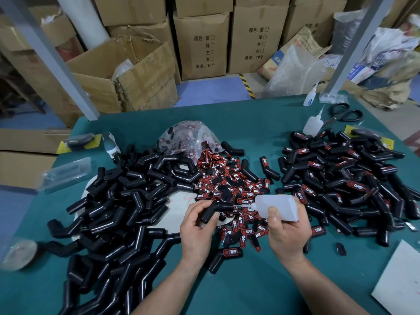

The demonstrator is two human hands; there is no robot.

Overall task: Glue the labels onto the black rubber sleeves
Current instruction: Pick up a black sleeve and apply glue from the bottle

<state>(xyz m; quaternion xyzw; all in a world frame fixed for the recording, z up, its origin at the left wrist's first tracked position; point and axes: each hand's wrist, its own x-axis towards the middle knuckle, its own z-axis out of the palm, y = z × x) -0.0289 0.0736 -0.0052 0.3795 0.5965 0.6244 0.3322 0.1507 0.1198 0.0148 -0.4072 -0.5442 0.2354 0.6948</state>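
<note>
Squeeze lightly on the translucent glue bottle gripped in the right hand, laying a thin bead on the bent black rubber sleeve held steady in the curled left hand, over the label heap.

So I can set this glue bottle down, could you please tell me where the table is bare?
Bare mat lies between your forearms and between right hand and white sheet. Sleeve piles and label heap crowd the middle.
</note>
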